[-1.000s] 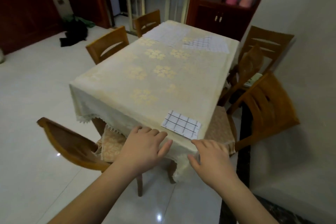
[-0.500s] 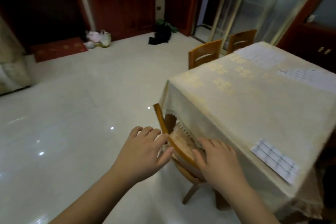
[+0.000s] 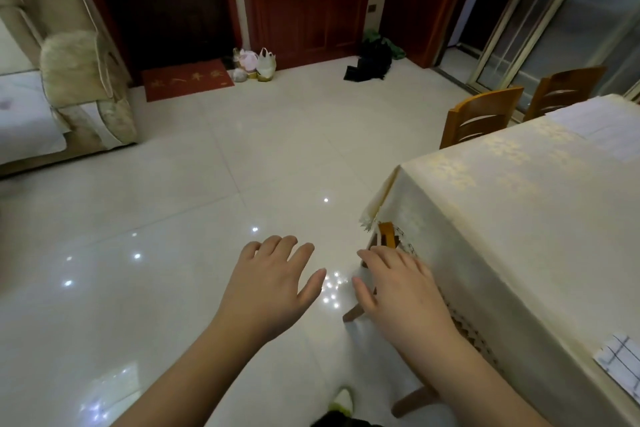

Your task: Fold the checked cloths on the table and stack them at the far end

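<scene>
Cream damask covers the surface (image 3: 502, 218), and neither hand is on a cloth.

One small folded checked cloth (image 3: 621, 362) lies at the near right edge of the surface; a larger pale cloth (image 3: 602, 126) lies at the far end, so by my reading the fold looks done and the stacking is left. The left hand (image 3: 268, 291) hovers over the floor, its grip wide and holding nothing; the right hand (image 3: 401, 291) hangs just beside the tablecloth's hanging edge, fingers loosely spread, grip holding nothing.

head view, looking down past table (image 3: 519, 204) corner.
</scene>
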Available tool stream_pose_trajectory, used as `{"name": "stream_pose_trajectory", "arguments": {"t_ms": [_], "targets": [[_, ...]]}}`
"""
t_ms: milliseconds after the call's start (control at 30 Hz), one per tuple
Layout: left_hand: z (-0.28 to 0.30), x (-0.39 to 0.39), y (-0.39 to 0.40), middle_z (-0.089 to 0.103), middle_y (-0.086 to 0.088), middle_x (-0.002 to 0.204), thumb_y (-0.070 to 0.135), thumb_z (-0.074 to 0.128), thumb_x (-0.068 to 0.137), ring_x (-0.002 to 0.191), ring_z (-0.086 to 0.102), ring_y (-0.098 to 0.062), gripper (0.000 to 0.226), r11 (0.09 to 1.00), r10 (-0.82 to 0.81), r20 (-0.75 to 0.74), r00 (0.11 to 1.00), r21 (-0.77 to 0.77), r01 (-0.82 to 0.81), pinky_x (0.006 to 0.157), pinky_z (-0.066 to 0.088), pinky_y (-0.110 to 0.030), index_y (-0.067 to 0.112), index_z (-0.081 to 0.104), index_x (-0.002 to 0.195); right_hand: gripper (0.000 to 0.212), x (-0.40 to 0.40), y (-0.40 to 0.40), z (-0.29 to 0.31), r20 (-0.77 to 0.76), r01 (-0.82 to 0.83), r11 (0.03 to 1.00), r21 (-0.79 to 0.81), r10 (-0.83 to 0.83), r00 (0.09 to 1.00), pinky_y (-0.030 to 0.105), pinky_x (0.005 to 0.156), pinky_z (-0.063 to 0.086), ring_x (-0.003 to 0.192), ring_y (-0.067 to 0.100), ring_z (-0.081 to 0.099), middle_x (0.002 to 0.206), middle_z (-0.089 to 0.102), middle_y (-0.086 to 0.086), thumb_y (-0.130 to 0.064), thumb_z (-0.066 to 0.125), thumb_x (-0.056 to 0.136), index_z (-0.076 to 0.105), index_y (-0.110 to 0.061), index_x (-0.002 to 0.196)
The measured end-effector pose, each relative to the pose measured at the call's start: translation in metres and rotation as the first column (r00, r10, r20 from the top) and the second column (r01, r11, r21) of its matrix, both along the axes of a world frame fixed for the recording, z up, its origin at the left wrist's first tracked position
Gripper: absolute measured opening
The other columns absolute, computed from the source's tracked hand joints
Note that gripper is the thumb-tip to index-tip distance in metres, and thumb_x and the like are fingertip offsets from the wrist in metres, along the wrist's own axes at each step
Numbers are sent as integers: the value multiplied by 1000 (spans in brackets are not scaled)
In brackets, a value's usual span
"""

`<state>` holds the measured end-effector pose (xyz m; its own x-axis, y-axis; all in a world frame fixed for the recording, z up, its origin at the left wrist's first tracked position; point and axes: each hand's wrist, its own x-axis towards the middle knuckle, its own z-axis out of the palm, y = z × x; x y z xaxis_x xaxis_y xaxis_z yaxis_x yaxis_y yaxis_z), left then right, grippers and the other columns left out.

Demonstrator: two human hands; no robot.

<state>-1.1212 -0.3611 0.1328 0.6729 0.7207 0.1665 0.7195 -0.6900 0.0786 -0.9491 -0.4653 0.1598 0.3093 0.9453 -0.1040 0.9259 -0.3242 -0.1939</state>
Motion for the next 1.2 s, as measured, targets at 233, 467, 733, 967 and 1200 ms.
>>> {"name": "stream_pose_trajectory", "arguments": {"t_ms": [233, 467, 733, 967, 1200], "targets": [[-8, 26, 58, 70, -3, 106, 48, 34, 93, 94, 68, -25, 50, 992, 120, -76, 990, -19, -122, 75, 53, -40, 18, 70, 110, 55, 29, 68, -8, -90, -92, 996, 5, 92, 992, 35, 114, 24, 143, 16, 26, 157, 28, -5, -48, 33, 101, 24, -29, 152], [6, 56, 115, 69, -2, 111, 51, 34, 91, 98, 67, -23, 51, 982, 185, -109, 977, -24, -189, 76, 54, -41, 21, 68, 113, 53, 69, 136, -8, -74, -156, 987, -37, 153, 986, 32, 115, 23, 142, 15, 27, 157, 26, -7, -51, 27, 101, 25, -31, 150], [13, 81, 170, 70, 1, 111, 50, 36, 90, 99, 68, -19, 47, 981, 189, -61, 980, -17, -191, 76, 56, -39, 24, 69, 109, 49, 96, 208, 5, -34, -240, 969, -62, 239, 971, 29, 110, 28, 134, 11, 38, 148, 39, -12, -50, 27, 101, 31, -32, 147], [15, 91, 260, 60, 2, 130, 50, 35, 97, 117, 59, -20, 46, 973, 190, -13, 982, -132, -191, 92, 47, -40, 25, 61, 126, 44, 107, 299, 9, 14, -227, 971, -68, 229, 973, 29, 105, 28, 128, 10, 45, 140, 49, -16, -50, 29, 101, 42, -37, 141], [9, 89, 376, 70, 10, 99, 48, 36, 92, 88, 68, -11, 43, 991, 130, 50, 990, -44, -128, 72, 53, -32, 25, 70, 104, 45, 107, 407, 5, 39, -175, 982, -74, 178, 983, 27, 104, 30, 128, 9, 45, 140, 49, -17, -50, 29, 101, 40, -36, 142]]}}
